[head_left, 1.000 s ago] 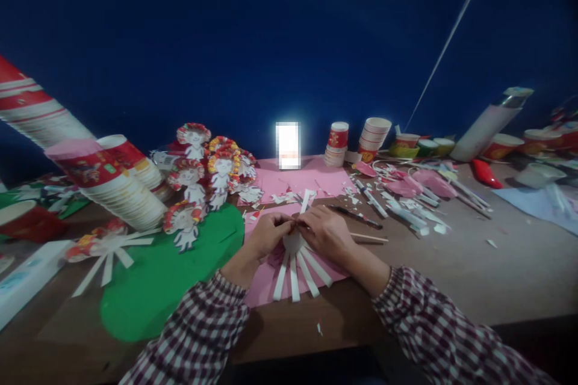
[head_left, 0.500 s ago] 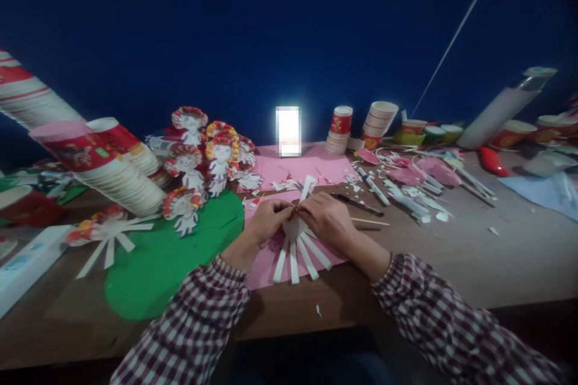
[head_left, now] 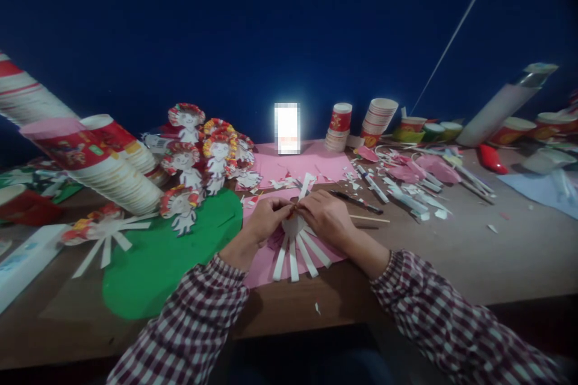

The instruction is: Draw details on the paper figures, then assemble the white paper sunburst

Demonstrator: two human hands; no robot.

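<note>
A paper cup cut into splayed white strips [head_left: 294, 252] lies over pink paper [head_left: 259, 274] in front of me. My left hand [head_left: 267, 219] pinches its far edge with thumb and forefinger. Right beside it, my right hand [head_left: 326, 216] is closed on the same edge, the fingertips of both nearly meeting over a small reddish-yellow bit. My fingers hide most of that spot. One white strip [head_left: 307, 185] sticks up beyond the hands, and several fan out toward me.
Paper figures with curled red-yellow rims [head_left: 220, 159] stand at left by a green sheet [head_left: 167, 271]. Leaning stacks of paper cups [head_left: 112, 177] rise behind them. At right lie a black pen [head_left: 356, 201], a wooden stick [head_left: 370, 219], paper scraps and a red object [head_left: 492, 159]. A bright pixelated rectangle [head_left: 288, 128] stands at the back.
The whole scene has shifted up slightly in view as my head tilted. Both hands keep their pinch on the cut paper cup, with hardly any finger movement.
</note>
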